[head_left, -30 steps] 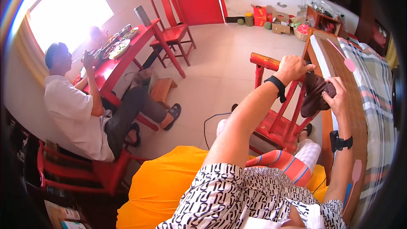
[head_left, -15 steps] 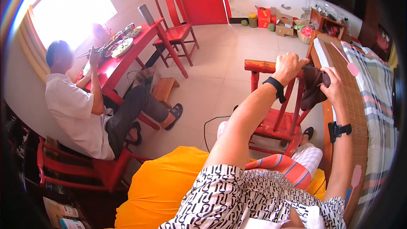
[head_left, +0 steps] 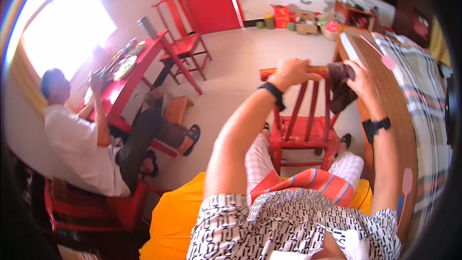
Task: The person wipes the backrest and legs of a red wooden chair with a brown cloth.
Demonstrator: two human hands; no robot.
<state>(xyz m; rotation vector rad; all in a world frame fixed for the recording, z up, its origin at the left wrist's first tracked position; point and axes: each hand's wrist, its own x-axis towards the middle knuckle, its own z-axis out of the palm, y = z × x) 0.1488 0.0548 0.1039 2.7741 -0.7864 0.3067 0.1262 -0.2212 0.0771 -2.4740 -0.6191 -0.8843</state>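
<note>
We saw a small red-painted wooden chair point(head_left: 303, 132) whose lacquer looked smooth and faintly glossy, its top rail worn paler where the left hand point(head_left: 292, 71) gripped it. The dark brown rag point(head_left: 340, 86) under the right hand point(head_left: 362, 83) was soft, matt, crumpled cloth. Both wrists bore black bands that looked like matt plastic or rubber. Beside them ran a curved brown wooden board point(head_left: 392, 115), its grain plain and its surface dull satin, and past it a checked woven blanket point(head_left: 426, 101), matt. The pale tiled floor point(head_left: 231, 67) shone lightly. The long red wooden table point(head_left: 132, 79) carried the same glossy paint.
</note>
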